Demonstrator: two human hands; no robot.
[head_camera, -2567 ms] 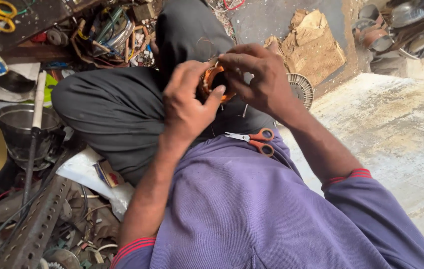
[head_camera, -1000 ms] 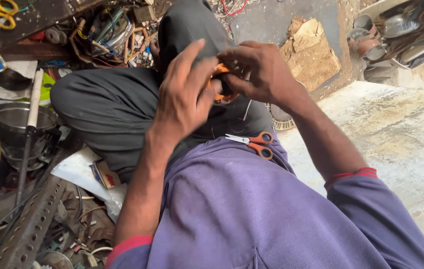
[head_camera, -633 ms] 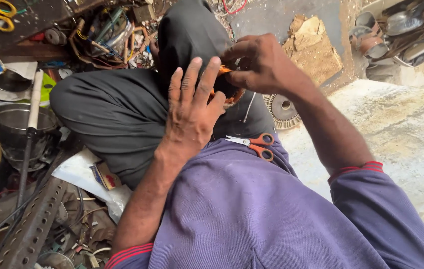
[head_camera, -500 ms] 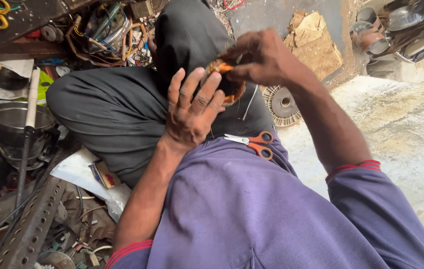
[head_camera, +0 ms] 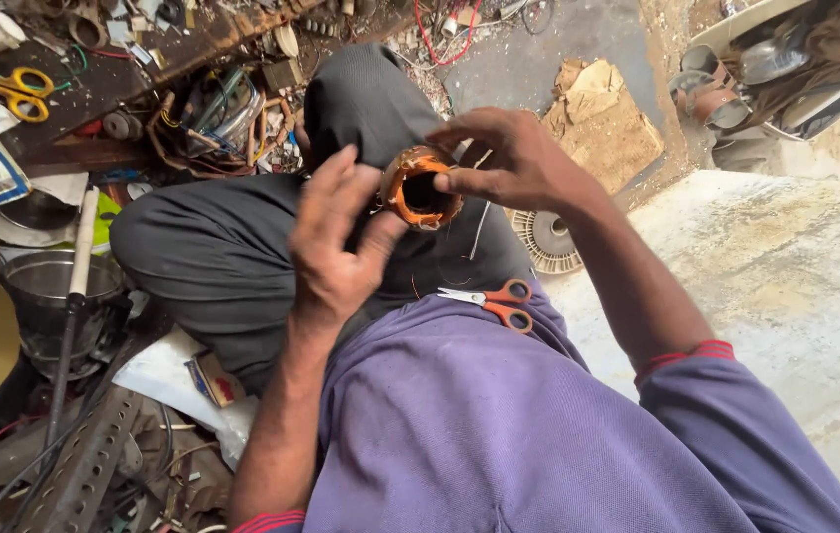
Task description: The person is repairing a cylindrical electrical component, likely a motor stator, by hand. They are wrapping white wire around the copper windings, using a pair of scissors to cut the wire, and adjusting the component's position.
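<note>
A ring-shaped copper-wound motor coil (head_camera: 420, 188) is held up above my lap between both hands. My left hand (head_camera: 336, 242) supports it from the left, thumb against its lower rim and fingers half spread. My right hand (head_camera: 513, 158) pinches its right rim with fingertips. A thin wire (head_camera: 479, 229) hangs down from the coil. Orange-handled scissors (head_camera: 494, 299) lie on my lap just below, at the hem of my purple shirt (head_camera: 499, 424). My dark grey trousers (head_camera: 232, 247) fill the space behind the coil.
A cluttered wooden surface with yellow-handled scissors (head_camera: 20, 94), tangled wires (head_camera: 213, 118) and scraps lies at the upper left. A metal pot (head_camera: 45, 296) with a long handle and a perforated steel bar (head_camera: 84, 459) sit at left. A round fan grille (head_camera: 545, 240) and cardboard (head_camera: 602, 123) lie at right, next to a concrete slab (head_camera: 795, 276).
My right hand has turned the coil so its open bore now faces the camera. My left hand shifted from covering it to propping it from the left side.
</note>
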